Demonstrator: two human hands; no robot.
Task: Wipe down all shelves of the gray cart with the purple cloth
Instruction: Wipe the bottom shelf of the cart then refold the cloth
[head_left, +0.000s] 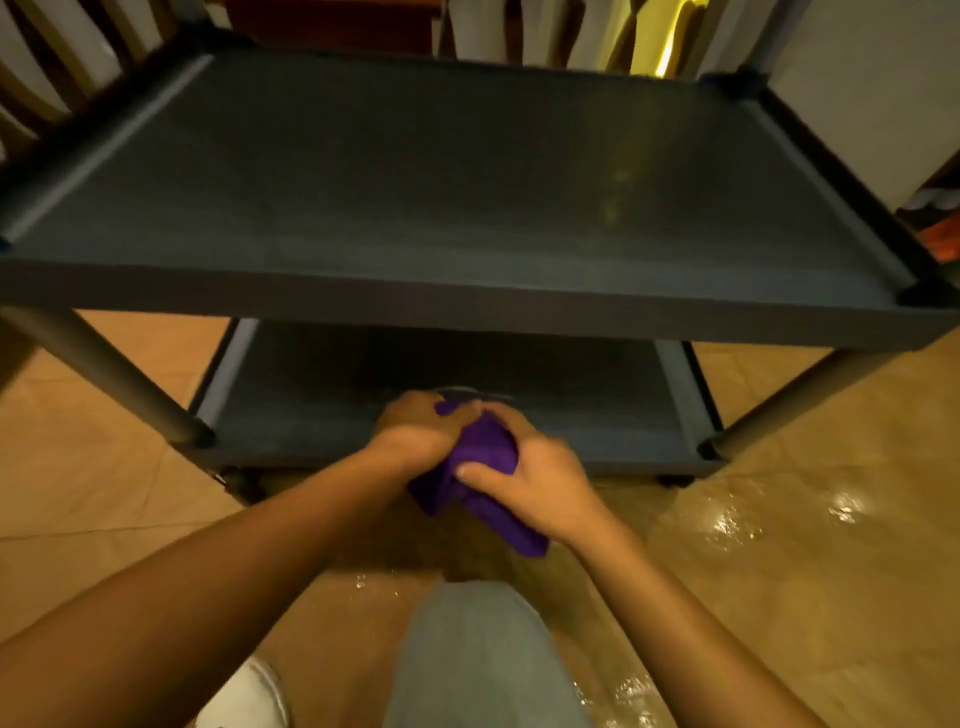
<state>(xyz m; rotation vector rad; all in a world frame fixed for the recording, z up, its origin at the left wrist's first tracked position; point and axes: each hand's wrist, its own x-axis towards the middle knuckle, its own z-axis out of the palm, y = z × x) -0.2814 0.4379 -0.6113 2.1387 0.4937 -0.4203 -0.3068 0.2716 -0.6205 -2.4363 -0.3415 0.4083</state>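
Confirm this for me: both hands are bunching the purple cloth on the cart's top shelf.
Wrong shelf. In the head view, the left hand and right hand bunch the purple cloth down by the front edge of the lower shelf; the top shelf is bare.

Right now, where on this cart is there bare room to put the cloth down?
The top shelf is bare from rim to rim. The lower shelf is bare on its left, between the left rim and the hands. Its front middle is crowded: the left hand and right hand bunch the purple cloth there.
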